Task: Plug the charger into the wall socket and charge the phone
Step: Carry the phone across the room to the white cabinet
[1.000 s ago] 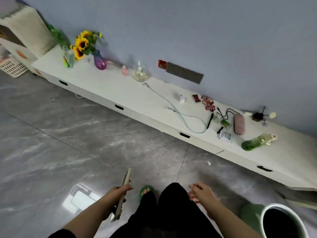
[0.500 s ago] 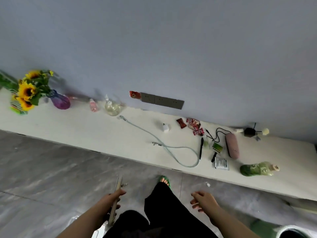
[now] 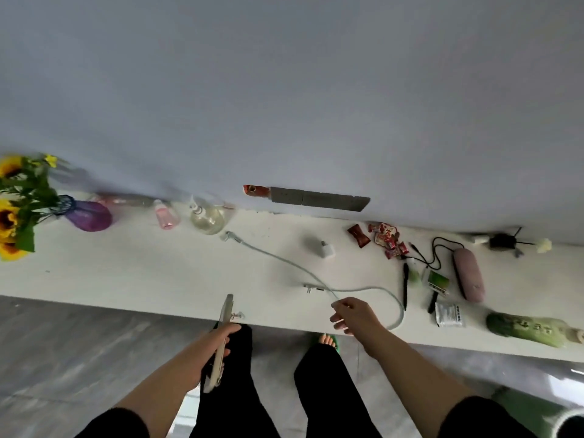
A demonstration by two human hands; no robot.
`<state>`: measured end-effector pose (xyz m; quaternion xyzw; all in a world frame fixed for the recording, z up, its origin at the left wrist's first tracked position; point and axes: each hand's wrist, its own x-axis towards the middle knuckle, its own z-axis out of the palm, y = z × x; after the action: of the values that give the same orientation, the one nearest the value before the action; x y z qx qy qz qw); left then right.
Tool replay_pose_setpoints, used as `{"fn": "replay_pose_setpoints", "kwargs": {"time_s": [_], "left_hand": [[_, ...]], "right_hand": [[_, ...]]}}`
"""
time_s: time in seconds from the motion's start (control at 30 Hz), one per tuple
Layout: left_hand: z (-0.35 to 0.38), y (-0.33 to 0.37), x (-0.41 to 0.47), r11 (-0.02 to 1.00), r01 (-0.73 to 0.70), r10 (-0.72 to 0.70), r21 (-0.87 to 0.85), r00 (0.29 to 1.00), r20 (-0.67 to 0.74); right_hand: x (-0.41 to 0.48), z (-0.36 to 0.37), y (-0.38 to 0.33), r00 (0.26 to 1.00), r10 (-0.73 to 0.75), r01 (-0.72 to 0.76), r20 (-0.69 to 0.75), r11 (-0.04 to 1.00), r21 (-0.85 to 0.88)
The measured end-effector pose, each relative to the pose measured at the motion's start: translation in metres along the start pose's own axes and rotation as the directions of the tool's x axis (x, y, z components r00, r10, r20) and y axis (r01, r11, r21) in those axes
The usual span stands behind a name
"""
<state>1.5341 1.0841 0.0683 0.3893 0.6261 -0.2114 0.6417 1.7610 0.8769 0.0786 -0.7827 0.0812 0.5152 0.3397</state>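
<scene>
My left hand (image 3: 218, 338) grips a phone (image 3: 223, 336) edge-on, held over the front edge of the long white shelf (image 3: 158, 273). My right hand (image 3: 352, 316) hovers over the pale grey charging cable (image 3: 284, 262), fingers apart, fingertips right at the cable near its loose plug end (image 3: 311, 287). The cable's other end (image 3: 229, 237) lies near a glass bottle. A small white charger block (image 3: 325, 248) sits on the shelf below the grey wall socket strip (image 3: 319, 199).
On the shelf: sunflowers in a purple vase (image 3: 88, 214), a pink bottle (image 3: 166, 214), a clear glass bottle (image 3: 207, 218), red candy wrappers (image 3: 384, 238), a black pen (image 3: 405, 281), a pink case (image 3: 468, 275) and a green bottle (image 3: 534, 330). A bin rim (image 3: 568, 423) is at bottom right.
I have stepped closer to the shelf. My right hand has risen from beside my leg to the cable. My left hand has brought the phone up to the shelf edge.
</scene>
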Motion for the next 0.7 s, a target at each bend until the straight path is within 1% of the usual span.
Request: {"fn": "replay_pose_setpoints", "kwargs": {"time_s": [0.1, 0.2, 0.27, 0.3, 0.37, 0.4, 0.5, 0.57, 0.63, 0.7], "left_hand": [[-0.02, 0.033, 0.025, 0.994, 0.01, -0.011, 0.113, 1.0, 0.015], [-0.038, 0.06, 0.055, 0.961, -0.033, 0.019, 0.274, 0.998, 0.054], [-0.047, 0.074, 0.079, 0.933, -0.063, 0.042, 0.355, 0.997, 0.066], [-0.051, 0.079, 0.092, 0.912, -0.093, 0.075, 0.401, 0.995, 0.061], [-0.054, 0.087, 0.116, 0.855, -0.19, 0.181, 0.483, 0.981, 0.066], [-0.054, 0.09, 0.126, 0.826, -0.233, 0.228, 0.513, 0.971, 0.075], [-0.047, 0.095, 0.151, 0.7, -0.321, 0.325, 0.638, 0.939, 0.115], [-0.038, 0.095, 0.164, 0.594, -0.366, 0.388, 0.717, 0.91, 0.143], [-0.029, 0.094, 0.18, 0.461, -0.39, 0.47, 0.797, 0.869, 0.153], [-0.022, 0.092, 0.196, 0.298, -0.383, 0.575, 0.874, 0.803, 0.156]], "right_hand": [[0.019, 0.036, -0.008, 0.997, 0.066, -0.064, -0.03, 0.997, 0.042], [0.04, 0.075, -0.007, 0.988, 0.143, -0.139, -0.059, 0.988, 0.063], [0.058, 0.1, -0.008, 0.984, 0.161, -0.161, -0.071, 0.987, 0.016], [0.069, 0.112, -0.009, 0.984, 0.157, -0.161, -0.08, 0.986, -0.035], [0.089, 0.133, -0.014, 0.985, 0.129, -0.145, -0.114, 0.979, -0.144], [0.097, 0.143, -0.017, 0.986, 0.107, -0.128, -0.131, 0.977, -0.17], [0.123, 0.165, -0.02, 0.986, 0.021, -0.063, -0.168, 0.967, -0.249], [0.143, 0.175, -0.012, 0.984, -0.046, -0.023, -0.172, 0.925, -0.38], [0.163, 0.18, -0.004, 0.985, -0.115, 0.023, -0.133, 0.834, -0.552], [0.183, 0.184, 0.009, 0.984, -0.164, 0.068, -0.069, 0.704, -0.707]]}}
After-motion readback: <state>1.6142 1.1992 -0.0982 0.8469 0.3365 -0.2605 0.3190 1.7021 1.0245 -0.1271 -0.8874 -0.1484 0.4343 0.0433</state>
